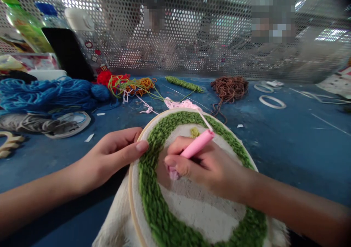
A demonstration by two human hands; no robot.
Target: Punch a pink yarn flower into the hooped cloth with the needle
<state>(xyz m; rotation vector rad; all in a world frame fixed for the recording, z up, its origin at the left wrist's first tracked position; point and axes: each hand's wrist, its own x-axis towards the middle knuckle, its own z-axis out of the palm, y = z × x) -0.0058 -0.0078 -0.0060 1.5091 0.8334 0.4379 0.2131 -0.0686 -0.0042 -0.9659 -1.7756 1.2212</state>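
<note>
My left hand (115, 154) grips the rim of a wooden embroidery hoop (132, 203), thumb on top over the cloth edge. Stretched in the hoop is off-white cloth (203, 217) bearing a thick ring of green yarn stitches (153, 196). In my right hand (203, 163) is a pink punch needle (197, 144), held like a pen and tilted. Pink yarn (205, 119) runs into its top end. Its tip is hidden by my fingers, beside a small patch of light pink stitches (173, 173). A small yellow stitched patch (194, 132) lies just behind the tool.
Blue yarn (49, 93), red yarn (105, 78), green yarn (183, 84) and brown yarn (230, 88) lie on the blue table (307, 141). A dark phone (67, 53) leans near bottles at the left. A perforated metal screen (186, 38) stands behind, with people beyond it. White rings (272, 102) lie right.
</note>
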